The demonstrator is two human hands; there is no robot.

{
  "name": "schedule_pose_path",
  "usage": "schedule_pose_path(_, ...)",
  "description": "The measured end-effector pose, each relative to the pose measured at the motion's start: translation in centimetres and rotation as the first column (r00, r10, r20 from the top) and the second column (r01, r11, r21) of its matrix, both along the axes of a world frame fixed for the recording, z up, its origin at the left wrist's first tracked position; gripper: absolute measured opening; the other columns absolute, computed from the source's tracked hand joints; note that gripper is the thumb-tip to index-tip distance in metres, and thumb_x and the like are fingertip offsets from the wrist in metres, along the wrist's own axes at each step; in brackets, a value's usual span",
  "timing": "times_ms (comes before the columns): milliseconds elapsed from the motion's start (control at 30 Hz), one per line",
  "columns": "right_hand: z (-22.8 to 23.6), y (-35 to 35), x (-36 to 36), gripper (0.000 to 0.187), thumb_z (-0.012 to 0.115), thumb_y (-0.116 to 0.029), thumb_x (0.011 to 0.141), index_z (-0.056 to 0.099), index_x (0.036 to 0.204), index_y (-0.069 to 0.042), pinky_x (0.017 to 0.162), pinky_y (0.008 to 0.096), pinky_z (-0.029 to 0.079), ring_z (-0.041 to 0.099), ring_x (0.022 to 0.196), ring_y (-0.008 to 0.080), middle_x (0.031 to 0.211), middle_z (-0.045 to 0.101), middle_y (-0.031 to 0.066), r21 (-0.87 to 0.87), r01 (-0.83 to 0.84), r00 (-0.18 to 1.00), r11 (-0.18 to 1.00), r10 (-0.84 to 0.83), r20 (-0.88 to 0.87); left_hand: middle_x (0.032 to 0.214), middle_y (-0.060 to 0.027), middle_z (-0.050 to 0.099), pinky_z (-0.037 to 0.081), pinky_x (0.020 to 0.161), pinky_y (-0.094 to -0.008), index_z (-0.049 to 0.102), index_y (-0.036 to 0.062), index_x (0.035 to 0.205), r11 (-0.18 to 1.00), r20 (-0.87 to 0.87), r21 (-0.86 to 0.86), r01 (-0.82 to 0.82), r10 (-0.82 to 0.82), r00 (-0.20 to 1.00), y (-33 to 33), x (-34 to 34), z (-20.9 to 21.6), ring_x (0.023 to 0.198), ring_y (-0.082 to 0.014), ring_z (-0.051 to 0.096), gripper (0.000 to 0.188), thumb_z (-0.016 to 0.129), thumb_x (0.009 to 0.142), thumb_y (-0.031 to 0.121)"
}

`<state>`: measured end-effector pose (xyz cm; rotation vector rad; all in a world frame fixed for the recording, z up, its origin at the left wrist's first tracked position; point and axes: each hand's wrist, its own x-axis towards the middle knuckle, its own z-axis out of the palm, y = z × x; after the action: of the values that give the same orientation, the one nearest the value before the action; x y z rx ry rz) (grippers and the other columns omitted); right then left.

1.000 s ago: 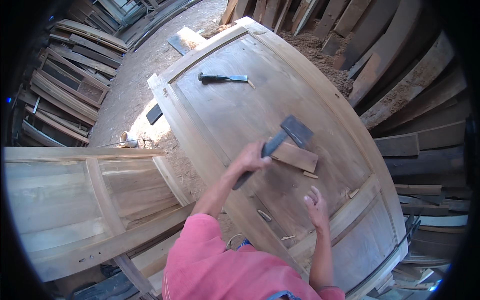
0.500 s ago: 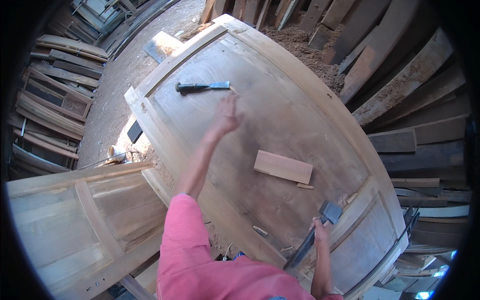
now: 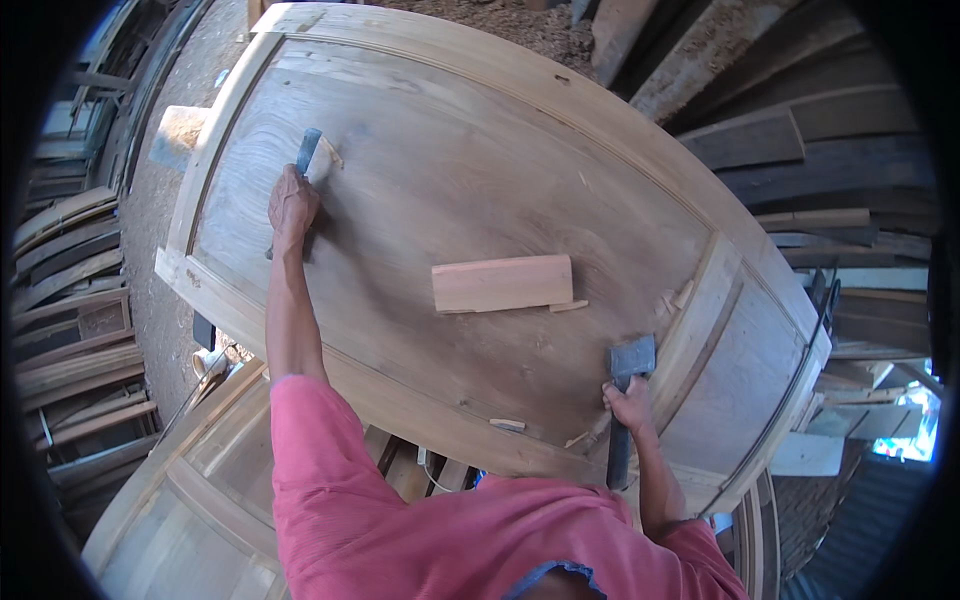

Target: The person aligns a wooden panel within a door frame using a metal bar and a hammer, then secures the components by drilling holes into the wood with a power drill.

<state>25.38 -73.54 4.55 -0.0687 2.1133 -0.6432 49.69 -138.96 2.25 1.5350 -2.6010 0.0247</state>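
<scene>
With tool pickup appearing complete, the left hand [image 3: 292, 203] is gripping the chisel [image 3: 309, 150] and the right hand [image 3: 630, 403] the mallet [image 3: 632, 354], while the wood block [image 3: 503, 284] is lying untouched on the wooden panel [image 3: 480, 140].

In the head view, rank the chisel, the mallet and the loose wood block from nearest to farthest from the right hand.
1. Mallet: gripped in the right hand.
2. Wood block: to the left, lying between the hands.
3. Chisel: farthest left, held in the left hand.
</scene>
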Motion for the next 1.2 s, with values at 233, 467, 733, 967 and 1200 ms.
schedule_pose_path(233, 0.0, 0.9, -0.4, 0.027, 0.072, -0.025, 0.085, 0.063, 0.084, 0.001, 0.065, 0.0369, 0.056, 0.07, 0.064, 0.0209, 0.069, 0.07, 0.0113, 0.044, -0.006, 1.0, 0.999, 0.006, -0.015, 0.093, -0.0282, 0.068, 0.053, 0.081, -0.0522, 0.057, -0.0042, 0.108, 0.819, -0.145, 0.541, 0.192, -0.134, 0.98, 22.1, -12.3, 7.4, 0.089, -0.0479, 0.065, 0.07, 0.083, 0.075, 0.051)
schedule_pose_path(467, 0.5, 3.3, 0.4, 0.03, 0.072, -0.02, 0.085, 0.061, 0.103, 0.001, 0.06, 0.0327, 0.054, 0.064, 0.065, 0.0137, 0.075, 0.067, 0.0073, -0.133, 0.046, 0.995, 0.99, -0.034, 0.095, 0.135, -0.0129, 0.055, 0.04, 0.104, -0.054, 0.057, 0.0026, 0.12, 0.753, 0.086, 0.411, 0.514, -0.594, 0.8, 30.6, -12.6, 6.2, 0.127, -0.0351, 0.051, 0.079, 0.091, 0.063, 0.045)
schedule_pose_path(733, 2.3, 12.6, 2.5, 0.029, 0.072, -0.022, 0.078, 0.065, 0.096, -0.001, 0.063, 0.0336, 0.054, 0.066, 0.067, 0.0166, 0.074, 0.068, 0.0079, -0.244, 0.097, 0.992, 0.965, -0.074, 0.102, 0.125, -0.0245, 0.06, 0.049, 0.099, -0.0461, 0.053, -0.0025, 0.127, 0.696, 0.099, 0.564, 0.445, -0.592, 0.8, 35.7, -14.4, 7.4, 0.118, -0.0401, 0.058, 0.079, 0.083, 0.073, 0.046)
schedule_pose_path(967, 3.0, 25.9, 4.3, 0.025, 0.073, -0.021, 0.077, 0.068, 0.092, -0.002, 0.057, 0.0327, 0.052, 0.063, 0.059, 0.0143, 0.065, 0.065, 0.0057, -0.236, 0.249, 0.967, 0.939, -0.254, 0.01, 0.125, -0.0268, 0.062, 0.052, 0.097, -0.0477, 0.051, -0.005, 0.128, 0.592, -0.049, 0.669, 0.449, -0.568, 0.822, 57.0, -21.7, 9.8, 0.114, -0.0411, 0.064, 0.085, 0.077, 0.075, 0.056)
schedule_pose_path(1200, 5.4, 39.3, 3.8, 0.024, 0.072, -0.025, 0.074, 0.066, 0.073, -0.002, 0.056, 0.0333, 0.052, 0.064, 0.057, 0.0154, 0.064, 0.067, 0.0073, -0.229, 0.317, 0.946, 0.92, -0.323, 0.015, 0.128, -0.0298, 0.06, 0.051, 0.1, -0.0477, 0.047, -0.0078, 0.132, 0.615, 0.01, 0.645, 0.453, -0.599, 0.8, 73.3, -28.3, 8.2, 0.118, -0.0415, 0.062, 0.088, 0.077, 0.077, 0.054)
